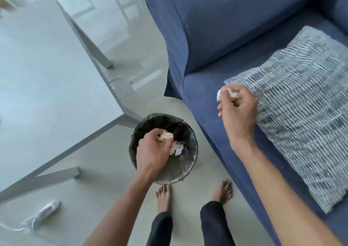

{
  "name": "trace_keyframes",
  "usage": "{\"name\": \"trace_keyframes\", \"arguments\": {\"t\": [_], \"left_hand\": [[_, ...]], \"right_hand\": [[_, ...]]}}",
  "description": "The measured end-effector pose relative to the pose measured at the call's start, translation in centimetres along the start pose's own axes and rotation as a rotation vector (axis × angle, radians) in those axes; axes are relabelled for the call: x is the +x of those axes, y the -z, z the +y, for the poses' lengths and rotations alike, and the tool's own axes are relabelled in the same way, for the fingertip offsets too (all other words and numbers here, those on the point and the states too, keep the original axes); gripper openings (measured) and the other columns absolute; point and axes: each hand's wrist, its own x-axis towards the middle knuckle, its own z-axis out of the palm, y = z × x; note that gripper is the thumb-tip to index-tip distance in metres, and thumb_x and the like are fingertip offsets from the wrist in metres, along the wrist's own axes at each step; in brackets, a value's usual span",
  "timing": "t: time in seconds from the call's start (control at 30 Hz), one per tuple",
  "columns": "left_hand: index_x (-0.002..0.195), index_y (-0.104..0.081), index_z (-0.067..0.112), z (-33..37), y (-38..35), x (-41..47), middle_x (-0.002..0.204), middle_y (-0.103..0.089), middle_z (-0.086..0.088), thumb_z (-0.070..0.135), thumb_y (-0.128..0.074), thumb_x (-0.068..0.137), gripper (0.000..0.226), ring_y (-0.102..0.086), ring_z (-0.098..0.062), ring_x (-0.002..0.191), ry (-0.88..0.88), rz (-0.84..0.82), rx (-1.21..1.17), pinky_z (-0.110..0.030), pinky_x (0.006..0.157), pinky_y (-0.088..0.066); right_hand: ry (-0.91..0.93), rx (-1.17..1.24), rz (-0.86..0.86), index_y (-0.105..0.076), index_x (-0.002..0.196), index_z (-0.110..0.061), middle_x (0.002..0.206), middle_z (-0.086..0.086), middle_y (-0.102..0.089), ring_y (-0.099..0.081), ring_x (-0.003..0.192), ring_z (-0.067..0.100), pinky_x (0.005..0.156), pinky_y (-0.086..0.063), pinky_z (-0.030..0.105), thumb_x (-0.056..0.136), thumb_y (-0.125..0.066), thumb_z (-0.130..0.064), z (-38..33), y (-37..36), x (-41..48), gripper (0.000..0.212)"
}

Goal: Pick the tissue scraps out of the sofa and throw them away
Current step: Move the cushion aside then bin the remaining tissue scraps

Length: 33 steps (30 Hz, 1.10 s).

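- The left hand (150, 151) is covering the near inside of the bin (186, 168) and part of the crumpled scrap (166, 135) pinched in its fingers.
- The right hand (238, 112) is curling round a white scrap (219, 95), letting only two small bits show.
- The sofa (216, 29) is running off the top and right edges; the cushion (301, 114) is being clipped at the right.
- The desk (47, 76) is being cut by the left edge.
- A pale object (45, 213) on the floor (105, 198) is blurring beyond telling.
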Motion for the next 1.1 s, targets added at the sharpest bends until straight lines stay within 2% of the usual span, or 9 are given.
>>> {"name": "trace_keyframes", "arguments": {"t": [0.07, 0.17, 0.27, 0.4, 0.5, 0.7, 0.9, 1.0, 1.1], "left_hand": [[0.117, -0.072, 0.025, -2.7, 0.5, 0.1, 0.105, -0.077, -0.001, 0.040, -0.069, 0.089, 0.032, -0.072, -0.022, 0.099, 0.029, -0.004, 0.064, -0.039, 0.089, -0.058], [0.114, -0.072, 0.025, -5.6, 0.8, 0.2, 0.103, -0.076, 0.000, 0.041, -0.069, 0.090, 0.028, -0.071, -0.024, 0.098, -0.005, -0.024, 0.151, -0.034, 0.080, -0.056], [0.126, -0.068, 0.021, -7.8, 0.6, 0.1, 0.109, -0.076, -0.006, 0.035, -0.067, 0.093, 0.036, -0.070, -0.029, 0.102, -0.036, -0.101, 0.211, -0.037, 0.083, -0.056], [0.131, -0.062, 0.017, -9.4, 0.2, 0.1, 0.111, -0.075, -0.010, 0.031, -0.063, 0.096, 0.038, -0.069, -0.030, 0.104, 0.012, -0.143, 0.131, -0.043, 0.088, -0.056], [0.134, -0.059, 0.017, -10.2, 0.1, 0.3, 0.109, -0.075, -0.009, 0.032, -0.064, 0.096, 0.041, -0.070, -0.030, 0.102, 0.037, -0.138, 0.064, -0.042, 0.088, -0.057], [0.154, -0.037, 0.015, -12.7, 1.2, -0.2, 0.109, -0.076, -0.002, 0.031, -0.065, 0.097, 0.065, -0.073, -0.027, 0.100, 0.106, -0.231, 0.086, -0.041, 0.091, -0.056], [0.152, -0.038, 0.011, -14.1, 1.6, -0.5, 0.095, -0.072, 0.005, 0.029, -0.068, 0.097, 0.065, -0.074, -0.030, 0.093, 0.133, -0.242, 0.033, -0.048, 0.084, -0.060], [0.151, -0.040, 0.011, -14.4, 1.6, -0.7, 0.107, -0.077, 0.001, 0.031, -0.066, 0.097, 0.063, -0.075, -0.029, 0.095, 0.115, -0.241, 0.085, -0.046, 0.090, -0.058], [0.150, -0.041, 0.012, -14.7, 1.5, -1.0, 0.113, -0.077, 0.000, 0.032, -0.065, 0.098, 0.062, -0.075, -0.030, 0.097, 0.116, -0.248, 0.102, -0.045, 0.094, -0.055]], "right_hand": [[-0.011, -0.042, -0.017, -0.066, 0.091, -0.019, 0.066, -0.008, -0.067, -0.059, 0.051, 0.006, 0.050, -0.051, 0.027, 0.095, -0.062, -0.024, 1.3, -1.5, -2.0, 0.008], [-0.052, -0.082, -0.039, -0.064, 0.084, -0.029, 0.073, -0.007, -0.071, -0.064, 0.060, 0.012, 0.063, -0.059, 0.045, 0.093, -0.064, -0.026, 2.9, -3.2, -4.5, 0.009], [-0.109, -0.104, -0.050, -0.064, 0.084, -0.029, 0.077, 0.000, -0.072, -0.064, 0.063, 0.019, 0.068, -0.058, 0.056, 0.091, -0.066, -0.028, 4.5, -4.3, -6.6, 0.007], [-0.157, -0.151, -0.101, -0.066, 0.089, -0.025, 0.070, -0.004, -0.069, -0.063, 0.057, 0.017, 0.063, -0.059, 0.049, 0.085, -0.064, -0.037, 6.2, -5.4, -8.9, 0.012], [-0.169, -0.185, -0.196, -0.067, 0.090, -0.027, 0.066, -0.005, -0.069, -0.063, 0.054, 0.014, 0.057, -0.055, 0.039, 0.088, -0.066, -0.033, 7.3, -6.0, -10.4, 0.007], [-0.170, -0.355, -0.307, -0.066, 0.098, -0.025, 0.075, 0.000, -0.072, -0.070, 0.071, 0.025, 0.074, -0.059, 0.048, 0.094, -0.064, -0.027, 8.3, -6.9, -12.1, 0.005], [-0.217, -0.400, -0.368, -0.064, 0.107, -0.023, 0.089, 0.006, -0.075, -0.071, 0.083, 0.032, 0.081, -0.057, 0.049, 0.095, -0.063, -0.025, 9.5, -7.5, -13.5, 0.012], [-0.260, -0.436, -0.390, -0.062, 0.108, -0.021, 0.093, 0.007, -0.076, -0.071, 0.087, 0.033, 0.083, -0.057, 0.048, 0.094, -0.064, -0.028, 10.4, -7.5, -13.7, 0.016], [-0.329, -0.502, -0.464, -0.065, 0.103, -0.021, 0.086, 0.002, -0.078, -0.072, 0.084, 0.027, 0.082, -0.058, 0.047, 0.090, -0.065, -0.033, 11.3, -7.5, -13.6, 0.017]]}}
